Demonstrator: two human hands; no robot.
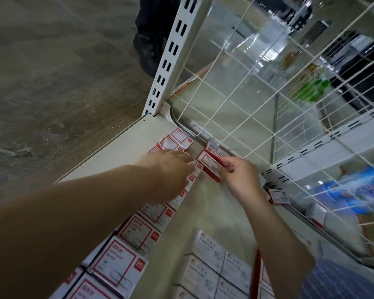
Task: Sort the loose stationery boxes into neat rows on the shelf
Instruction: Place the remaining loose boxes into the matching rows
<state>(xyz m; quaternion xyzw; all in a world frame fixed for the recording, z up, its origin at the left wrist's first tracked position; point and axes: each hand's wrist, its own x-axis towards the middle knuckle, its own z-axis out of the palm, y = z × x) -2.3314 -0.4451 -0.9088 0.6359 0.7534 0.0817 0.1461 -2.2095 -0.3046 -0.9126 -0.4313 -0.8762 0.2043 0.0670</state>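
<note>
At the shelf's (138,134) back edge, a paper-clip box (207,162) is pinched by the right hand (240,178); the left hand (171,171) is laid flat on the row (151,214), which a nudge could skew.

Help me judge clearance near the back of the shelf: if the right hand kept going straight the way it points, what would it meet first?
Probably the red-and-white box already in the right hand's grip; beyond it, a second box against the wire grid back. Depth is unclear.

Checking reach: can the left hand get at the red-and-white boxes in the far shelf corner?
Probably yes: the left hand lies just short of the corner boxes, with nothing between them.
</note>
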